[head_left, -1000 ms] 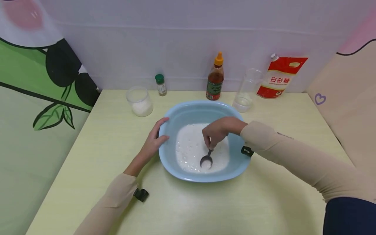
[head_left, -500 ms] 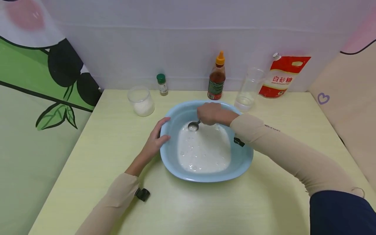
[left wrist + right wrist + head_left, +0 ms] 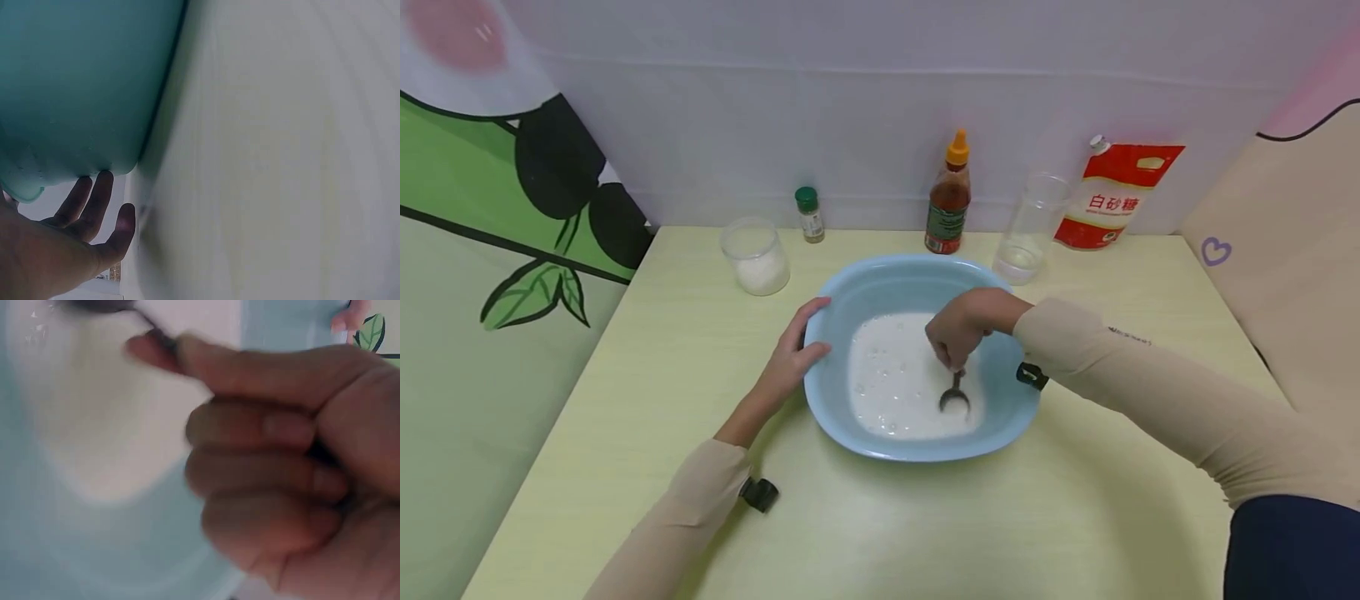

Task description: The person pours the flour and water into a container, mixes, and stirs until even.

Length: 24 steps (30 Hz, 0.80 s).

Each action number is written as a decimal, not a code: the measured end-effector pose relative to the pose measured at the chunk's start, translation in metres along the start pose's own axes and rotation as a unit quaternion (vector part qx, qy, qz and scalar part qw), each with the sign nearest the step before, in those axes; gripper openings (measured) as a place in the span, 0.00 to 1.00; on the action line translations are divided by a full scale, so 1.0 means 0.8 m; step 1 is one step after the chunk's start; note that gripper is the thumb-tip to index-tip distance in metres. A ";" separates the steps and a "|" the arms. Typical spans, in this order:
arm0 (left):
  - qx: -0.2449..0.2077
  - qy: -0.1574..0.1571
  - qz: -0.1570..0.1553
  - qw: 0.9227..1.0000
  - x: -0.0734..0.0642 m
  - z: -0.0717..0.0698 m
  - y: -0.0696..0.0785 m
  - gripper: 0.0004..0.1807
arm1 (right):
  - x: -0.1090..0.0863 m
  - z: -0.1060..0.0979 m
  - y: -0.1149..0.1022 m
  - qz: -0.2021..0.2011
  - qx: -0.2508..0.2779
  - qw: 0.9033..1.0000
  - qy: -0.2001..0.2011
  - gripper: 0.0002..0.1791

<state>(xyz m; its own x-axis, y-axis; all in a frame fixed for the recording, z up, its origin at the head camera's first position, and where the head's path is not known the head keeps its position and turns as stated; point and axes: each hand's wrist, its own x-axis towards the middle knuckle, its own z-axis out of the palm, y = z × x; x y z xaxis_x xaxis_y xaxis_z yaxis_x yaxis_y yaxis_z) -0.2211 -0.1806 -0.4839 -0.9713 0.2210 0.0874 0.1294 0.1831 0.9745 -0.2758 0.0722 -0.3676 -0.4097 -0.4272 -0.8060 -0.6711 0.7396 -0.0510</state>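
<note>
A light blue plastic basin (image 3: 917,452) stands on the table, holding a white, bubbly liquid (image 3: 887,375). My right hand (image 3: 958,329) reaches over it and pinches the handle of a dark metal spoon (image 3: 955,402) between thumb and forefinger. The spoon's bowl dips into the liquid on the right side. In the right wrist view, the other fingers are curled into the palm and the spoon is blurred. My left hand (image 3: 790,358) grips the basin's left rim; in the left wrist view its fingertips (image 3: 105,178) touch the outer wall.
Behind the basin stand a clear cup of white granules (image 3: 762,271), a small green-capped jar (image 3: 810,218), an orange-capped sauce bottle (image 3: 947,208), a tall glass with clear liquid (image 3: 1022,250) and a red and white pouch (image 3: 1108,204) leaning on the back wall.
The spoon in my right hand swept from the basin's front middle to the back left, then came round to the front right. My left hand stays on the rim.
</note>
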 end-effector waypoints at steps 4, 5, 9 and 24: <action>0.001 0.004 0.003 1.000 0.000 0.000 0.000 0.37 | 0.023 0.004 -0.018 -0.089 0.095 0.991 0.035 0.09; 0.001 0.005 0.004 1.000 -0.001 0.000 0.000 0.37 | 0.028 0.004 -0.023 -0.105 0.104 0.987 0.063 0.10; 0.001 0.008 0.008 1.000 -0.001 0.001 0.000 0.38 | 0.041 -0.004 -0.029 -0.105 0.099 0.970 0.197 0.12; 0.001 0.003 0.003 1.000 -0.001 0.001 -0.002 0.36 | -0.017 0.002 0.020 0.137 -0.048 0.967 0.209 0.03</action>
<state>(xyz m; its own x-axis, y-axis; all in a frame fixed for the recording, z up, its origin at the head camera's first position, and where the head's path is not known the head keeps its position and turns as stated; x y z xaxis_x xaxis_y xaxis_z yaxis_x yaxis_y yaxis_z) -0.2205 -0.1801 -0.4854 -0.9718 0.2166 0.0937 0.1348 0.1833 0.9738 -0.2798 0.0906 -0.3581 -0.7815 -0.4095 -0.4708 -0.5473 0.8122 0.2021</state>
